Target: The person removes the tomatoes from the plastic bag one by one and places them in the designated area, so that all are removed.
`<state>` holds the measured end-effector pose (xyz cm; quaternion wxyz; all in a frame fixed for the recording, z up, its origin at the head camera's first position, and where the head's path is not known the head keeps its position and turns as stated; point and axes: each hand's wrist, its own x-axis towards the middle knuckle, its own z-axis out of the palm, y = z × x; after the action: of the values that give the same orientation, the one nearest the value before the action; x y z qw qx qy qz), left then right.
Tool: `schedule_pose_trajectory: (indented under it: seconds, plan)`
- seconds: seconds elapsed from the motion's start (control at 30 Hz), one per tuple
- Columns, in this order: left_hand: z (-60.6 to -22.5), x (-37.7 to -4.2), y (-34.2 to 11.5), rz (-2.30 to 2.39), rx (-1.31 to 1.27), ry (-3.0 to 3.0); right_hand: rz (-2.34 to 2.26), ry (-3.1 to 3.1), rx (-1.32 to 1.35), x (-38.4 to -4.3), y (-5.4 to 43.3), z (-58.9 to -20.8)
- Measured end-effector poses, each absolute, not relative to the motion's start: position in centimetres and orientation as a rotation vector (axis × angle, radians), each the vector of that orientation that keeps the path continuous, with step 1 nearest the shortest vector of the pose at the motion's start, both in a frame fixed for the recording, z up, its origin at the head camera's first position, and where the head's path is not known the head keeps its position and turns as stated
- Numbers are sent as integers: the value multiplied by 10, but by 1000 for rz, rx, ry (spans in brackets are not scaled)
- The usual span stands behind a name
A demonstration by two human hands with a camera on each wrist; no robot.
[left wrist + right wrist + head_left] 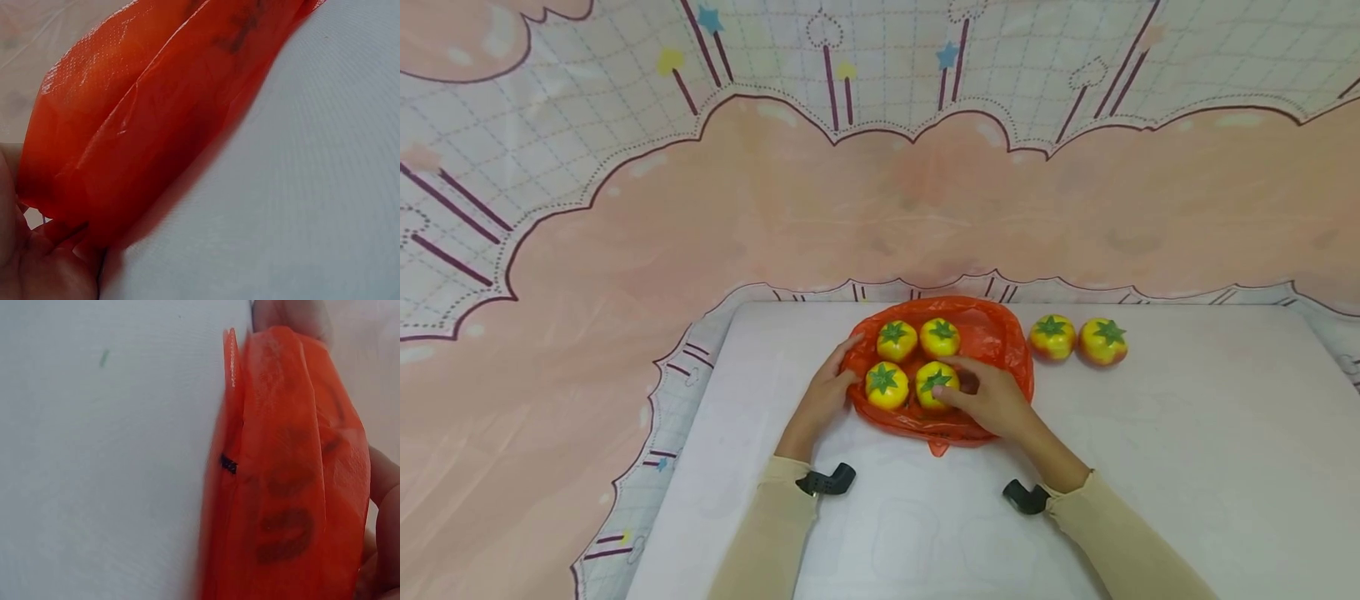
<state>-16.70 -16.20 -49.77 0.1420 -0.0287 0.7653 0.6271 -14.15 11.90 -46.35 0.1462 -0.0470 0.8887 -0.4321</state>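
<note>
An orange-red plastic bag (979, 327) lies spread wide on the table with its rim turned up. Inside it sit several yellow tomato-like fruits with green star-shaped tops, among them a back-left fruit (897, 340) and a front-left fruit (887, 387). My left hand (824, 402) holds the bag's left rim; the left wrist view shows its fingers against the plastic. With thumb and fingers my right hand (996, 400) grips the front-right fruit (936, 379) inside the bag. The right wrist view shows the bag's outer side, with dark print, covering most of that hand.
Two more fruits, a nearer-to-bag one (1052, 337) and an outer one (1102, 342), stand on the white table (1187, 450) right of the bag. A patterned cloth (925, 208) hangs behind the table's back edge. Black wrist devices sit on both forearms.
</note>
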Motion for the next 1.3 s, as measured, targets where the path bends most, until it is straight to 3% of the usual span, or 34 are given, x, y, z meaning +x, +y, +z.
schedule_pose_trajectory:
  seconds: [1.3]
  plan:
    - [-497,-165,-161,1763,-118,2235,-1720,2092,-59,-139,142,-451]
